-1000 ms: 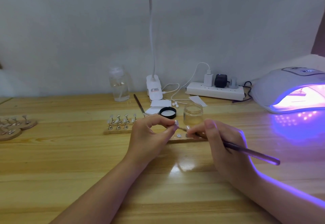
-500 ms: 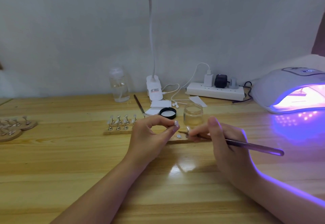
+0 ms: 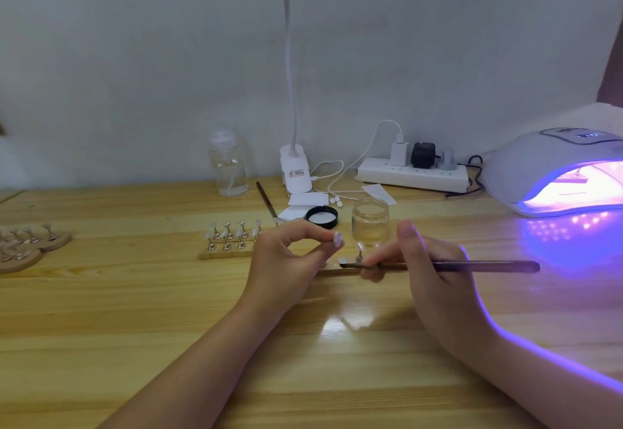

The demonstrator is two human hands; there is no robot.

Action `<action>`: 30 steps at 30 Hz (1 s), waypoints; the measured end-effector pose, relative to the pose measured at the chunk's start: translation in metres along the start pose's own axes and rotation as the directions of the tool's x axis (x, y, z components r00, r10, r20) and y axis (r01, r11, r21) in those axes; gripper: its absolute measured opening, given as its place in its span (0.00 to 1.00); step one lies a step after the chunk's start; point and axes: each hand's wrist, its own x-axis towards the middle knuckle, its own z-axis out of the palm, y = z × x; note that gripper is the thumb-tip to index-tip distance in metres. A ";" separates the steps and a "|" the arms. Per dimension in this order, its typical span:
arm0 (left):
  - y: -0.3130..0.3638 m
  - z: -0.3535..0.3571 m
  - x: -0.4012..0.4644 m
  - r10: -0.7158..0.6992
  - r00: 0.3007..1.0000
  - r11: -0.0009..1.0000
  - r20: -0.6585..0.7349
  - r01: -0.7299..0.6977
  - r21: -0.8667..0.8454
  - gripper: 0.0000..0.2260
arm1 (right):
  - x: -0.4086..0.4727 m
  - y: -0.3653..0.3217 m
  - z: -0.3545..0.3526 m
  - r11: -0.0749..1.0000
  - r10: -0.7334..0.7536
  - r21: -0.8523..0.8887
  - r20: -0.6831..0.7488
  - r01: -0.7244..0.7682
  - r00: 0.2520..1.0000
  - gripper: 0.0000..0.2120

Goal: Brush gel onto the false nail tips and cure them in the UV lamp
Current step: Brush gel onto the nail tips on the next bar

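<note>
The left hand [image 3: 286,260] pinches a false nail tip [image 3: 336,238]; the right hand [image 3: 428,270] grips the gel brush [image 3: 472,266]. Behind both, the open glass jar [image 3: 370,219] holds clear gel, its black lid [image 3: 321,217] just left.

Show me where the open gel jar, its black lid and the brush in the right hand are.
gel jar [image 3: 370,223]: head view, on the clear glass wall.
black lid [image 3: 321,217]: head view, on its white inner face.
brush [image 3: 478,265]: head view, on the dark handle behind the right hand [image 3: 435,270].

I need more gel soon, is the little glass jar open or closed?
Open: the glass jar has no lid on, and a black lid lies beside it.
</note>
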 end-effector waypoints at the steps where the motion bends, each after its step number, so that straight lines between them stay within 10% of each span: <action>1: -0.001 0.000 0.001 0.010 1.000 1.000 0.002 -0.010 -0.004 0.02 | 0.000 0.000 -0.001 0.999 -0.031 -0.021 -0.011 0.031 0.999 0.20; 12: -0.004 0.001 0.000 0.045 0.999 0.999 0.006 -0.045 -0.016 0.06 | 0.001 -0.005 -0.001 0.935 -0.187 -0.297 0.055 0.195 0.981 0.17; 30: 0.005 0.000 -0.002 -0.034 0.997 0.999 -0.066 0.032 -0.029 0.05 | 0.000 -0.002 -0.004 0.983 -0.122 -0.137 -0.013 0.119 0.992 0.17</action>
